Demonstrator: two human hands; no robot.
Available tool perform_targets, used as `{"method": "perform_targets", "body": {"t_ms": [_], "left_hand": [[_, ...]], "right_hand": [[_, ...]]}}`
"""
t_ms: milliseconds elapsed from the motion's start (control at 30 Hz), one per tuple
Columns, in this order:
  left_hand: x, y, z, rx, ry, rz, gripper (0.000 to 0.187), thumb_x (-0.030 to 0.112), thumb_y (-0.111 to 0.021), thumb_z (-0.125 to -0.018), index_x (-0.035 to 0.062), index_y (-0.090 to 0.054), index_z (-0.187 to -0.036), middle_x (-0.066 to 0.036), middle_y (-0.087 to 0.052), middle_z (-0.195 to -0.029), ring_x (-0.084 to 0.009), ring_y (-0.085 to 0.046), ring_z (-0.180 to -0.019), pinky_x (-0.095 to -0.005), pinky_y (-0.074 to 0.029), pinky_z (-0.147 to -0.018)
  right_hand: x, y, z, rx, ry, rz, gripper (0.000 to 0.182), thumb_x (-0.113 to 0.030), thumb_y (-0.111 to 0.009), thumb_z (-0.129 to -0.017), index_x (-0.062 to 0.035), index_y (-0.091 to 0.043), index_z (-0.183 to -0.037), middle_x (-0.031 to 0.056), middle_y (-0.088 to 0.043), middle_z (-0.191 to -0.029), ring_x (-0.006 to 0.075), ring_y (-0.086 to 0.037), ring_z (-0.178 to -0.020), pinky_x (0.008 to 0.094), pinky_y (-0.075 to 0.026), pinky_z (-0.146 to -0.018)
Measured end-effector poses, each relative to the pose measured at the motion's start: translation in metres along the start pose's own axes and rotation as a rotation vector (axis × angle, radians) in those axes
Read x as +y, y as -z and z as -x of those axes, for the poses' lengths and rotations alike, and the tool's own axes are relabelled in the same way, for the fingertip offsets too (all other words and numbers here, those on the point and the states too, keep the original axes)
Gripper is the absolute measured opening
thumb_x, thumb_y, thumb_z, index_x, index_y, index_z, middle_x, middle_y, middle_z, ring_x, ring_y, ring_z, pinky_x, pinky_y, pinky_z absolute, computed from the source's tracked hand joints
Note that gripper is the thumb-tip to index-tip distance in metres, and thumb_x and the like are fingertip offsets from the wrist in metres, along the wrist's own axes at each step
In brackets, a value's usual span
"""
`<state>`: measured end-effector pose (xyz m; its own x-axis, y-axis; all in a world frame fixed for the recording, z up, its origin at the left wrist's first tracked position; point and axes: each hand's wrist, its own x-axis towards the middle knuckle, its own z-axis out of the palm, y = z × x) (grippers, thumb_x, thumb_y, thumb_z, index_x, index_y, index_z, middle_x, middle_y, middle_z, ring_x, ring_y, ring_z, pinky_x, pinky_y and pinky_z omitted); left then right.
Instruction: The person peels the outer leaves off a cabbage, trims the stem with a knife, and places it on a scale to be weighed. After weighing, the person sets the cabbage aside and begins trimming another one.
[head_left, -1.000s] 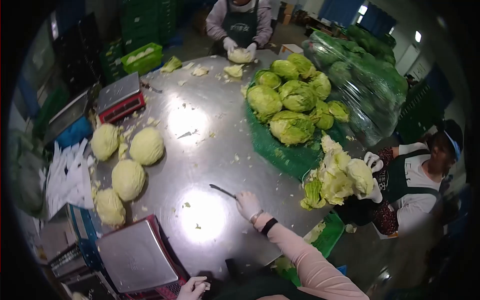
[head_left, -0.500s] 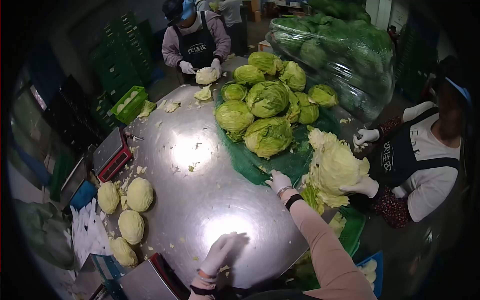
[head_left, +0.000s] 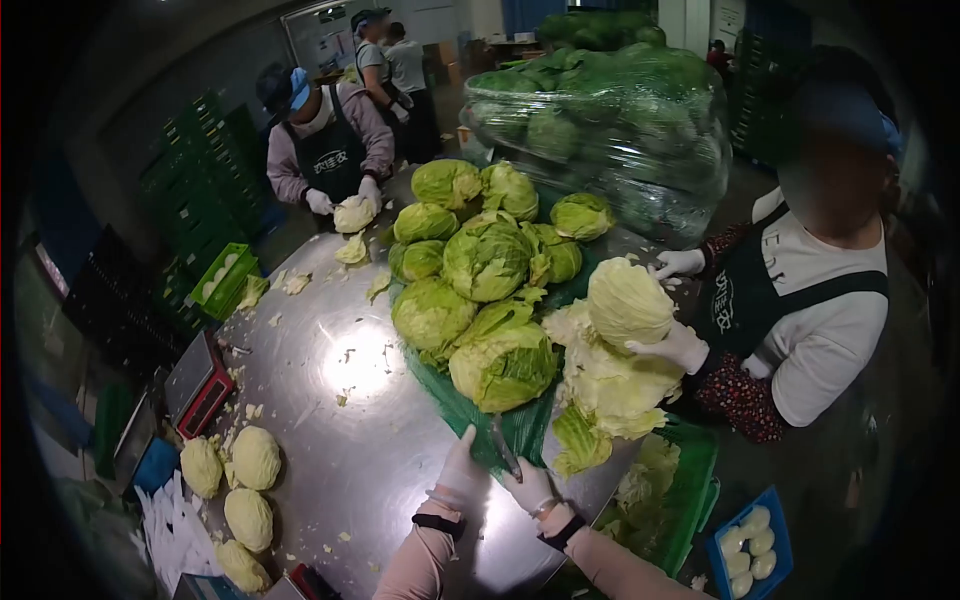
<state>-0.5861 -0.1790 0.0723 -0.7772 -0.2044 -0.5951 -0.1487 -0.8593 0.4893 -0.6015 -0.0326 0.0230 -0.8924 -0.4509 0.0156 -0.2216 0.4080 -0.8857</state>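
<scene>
My gloved left hand [head_left: 462, 468] closes on the near edge of a green mesh net [head_left: 432, 382], low in the middle of the view. Close beside it, my gloved right hand [head_left: 528, 490] is closed round a small knife [head_left: 503, 445], its greyish blade pointing away from me over the net. That hand also touches the net's edge. On the net lies a heap of green cabbages [head_left: 487, 255]. The nearest cabbage [head_left: 503, 365], with loose outer leaves, sits just beyond my hands.
Peeled cabbages [head_left: 256, 458] and a red scale [head_left: 200, 385] are at the left of the metal table [head_left: 330, 440]. A co-worker on the right holds a pale cabbage [head_left: 630, 300]; another trims one at the far side. A blue crate [head_left: 750, 545] stands lower right.
My left hand has gone from open above the table to the net's edge. My right hand has come nearer to it. The net and cabbages have shifted towards me; the view has turned too.
</scene>
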Motion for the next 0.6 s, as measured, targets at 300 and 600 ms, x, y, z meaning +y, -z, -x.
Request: {"method": "perform_targets", "body": {"t_ms": [300,600], "left_hand": [[-0.07,0.066,0.047,0.054,-0.071,-0.413,0.021,0.015,-0.046,-0.091,0.0027,-0.052,-0.107,-0.008,-0.058,-0.086,-0.0185,-0.054,-0.07,-0.0299,-0.045,-0.063],[0.005,0.038,0.122,0.457,-0.764,-0.89,0.035,0.008,-0.053,-0.087,0.001,-0.048,-0.12,-0.014,-0.057,-0.103,-0.0234,-0.055,-0.096,-0.0339,-0.044,-0.087]], "right_hand": [[-0.022,0.023,0.102,-0.139,-0.116,-0.007,0.031,-0.03,-0.066,-0.077,-0.0035,-0.05,-0.08,0.0188,-0.056,-0.064,0.0375,-0.057,-0.061,0.0425,-0.043,-0.055],[-0.044,0.094,0.135,-0.186,0.072,0.056,0.057,-0.035,-0.07,-0.076,-0.0096,-0.051,-0.124,0.0124,-0.054,-0.119,0.0292,-0.059,-0.099,0.0339,-0.05,-0.079]]}}
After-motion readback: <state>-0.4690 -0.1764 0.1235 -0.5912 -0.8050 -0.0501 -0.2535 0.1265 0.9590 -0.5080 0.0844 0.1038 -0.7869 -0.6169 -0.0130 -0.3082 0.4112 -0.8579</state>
